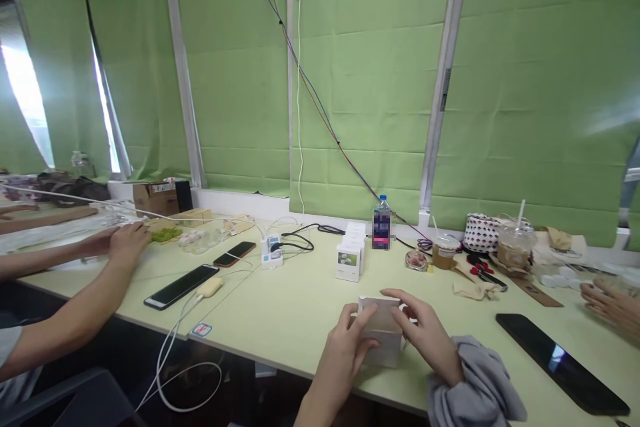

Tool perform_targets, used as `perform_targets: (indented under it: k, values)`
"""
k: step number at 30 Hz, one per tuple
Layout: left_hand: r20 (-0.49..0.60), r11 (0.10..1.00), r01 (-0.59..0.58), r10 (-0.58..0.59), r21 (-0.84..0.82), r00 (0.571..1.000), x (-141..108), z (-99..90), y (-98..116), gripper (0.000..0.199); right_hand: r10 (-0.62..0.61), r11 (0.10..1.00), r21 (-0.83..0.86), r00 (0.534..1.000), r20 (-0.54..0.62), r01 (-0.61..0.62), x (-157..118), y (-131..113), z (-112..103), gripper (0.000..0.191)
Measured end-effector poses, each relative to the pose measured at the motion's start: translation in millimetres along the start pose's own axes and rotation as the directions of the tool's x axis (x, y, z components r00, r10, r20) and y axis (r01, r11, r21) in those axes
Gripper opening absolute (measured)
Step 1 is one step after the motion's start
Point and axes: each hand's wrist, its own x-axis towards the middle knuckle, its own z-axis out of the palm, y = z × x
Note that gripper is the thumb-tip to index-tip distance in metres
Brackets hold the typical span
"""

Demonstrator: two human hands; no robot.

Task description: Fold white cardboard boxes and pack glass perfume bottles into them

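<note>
- Fingers [366, 315] of left hand [345, 341] and right hand [426, 332] closed on a pale box [383, 349] from both sides.
- Pale box upright by the near edge of the smooth, yellowish table [280, 310]; flat-faced, greyish, any print on it impossible to read.
- At the right wrist, soft grey cloth [475, 383], bunched in folds.
- Just beyond, a row of white cartons [347, 272], the front one with a picture of white blooms on green, lettering too small to read.
- Behind and right, a clear plastic bottle [381, 227], blue-capped, label blurred.
- Farther right, a glossy black slab [563, 363] with rounded corners, and transparent lidded cups [514, 250] with straws.
</note>
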Motion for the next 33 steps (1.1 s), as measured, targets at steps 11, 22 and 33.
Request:
perform_targets:
  k: [11, 22, 33]
  values:
    - [-0.140, 0.962, 0.166, -0.198, -0.215, 0.970, -1.1, 6.1, -13.1, 0.046, 0.020, 0.992, 0.117, 0.965, 0.261, -0.052, 13.9, 21.1, -10.6, 0.048]
    - [-0.198, 0.940, 0.274, -0.314, -0.205, 0.929, -17.3, 30.0, -7.7, 0.090, 0.058, 0.972, 0.166, 0.850, 0.524, -0.168, 16.1, 41.8, -9.6, 0.060]
    - [-0.377, 0.933, 0.316, -0.358, -0.170, 0.854, -8.9, 45.9, 0.7, 0.080, 0.074, 0.976, -0.218, 0.967, 0.245, -0.019, 24.2, 37.8, -20.9, 0.060]
